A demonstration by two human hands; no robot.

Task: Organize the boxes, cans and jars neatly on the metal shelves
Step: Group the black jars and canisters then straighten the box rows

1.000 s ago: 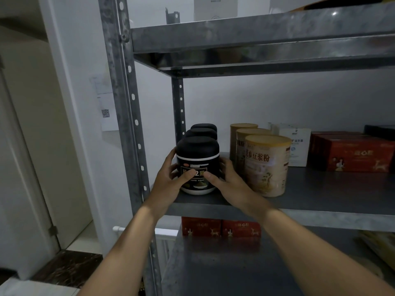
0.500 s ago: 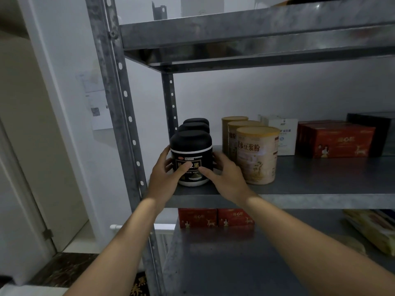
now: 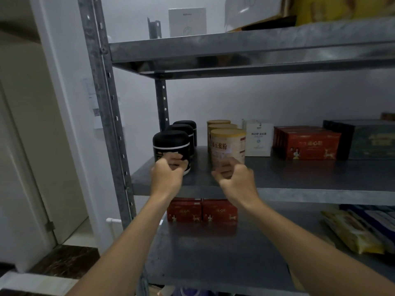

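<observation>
Three black jars stand in a row front to back at the left end of the middle metal shelf (image 3: pixel 299 195); the front black jar (image 3: pixel 171 142) is nearest me. To their right three gold-lidded cans line up, led by the front can (image 3: pixel 228 144). My left hand (image 3: pixel 165 175) hovers in front of the front jar, fingers curled, holding nothing. My right hand (image 3: pixel 234 177) hangs in front of the front can, also curled and holding nothing. Neither hand clearly touches an item.
A white box (image 3: pixel 258 137), red boxes (image 3: pixel 310 143) and a dark box (image 3: pixel 367 138) fill the shelf's right part. Two red boxes (image 3: pixel 202 211) and yellow packets (image 3: pixel 352 231) lie on the lower shelf. The steel upright (image 3: pixel 106 116) stands at left; a white box (image 3: pixel 187 22) sits on top.
Both hands have let go of the front black jar and pulled back toward me with fingers curled. The right hand has shifted right, in front of the cans. The view tilted up.
</observation>
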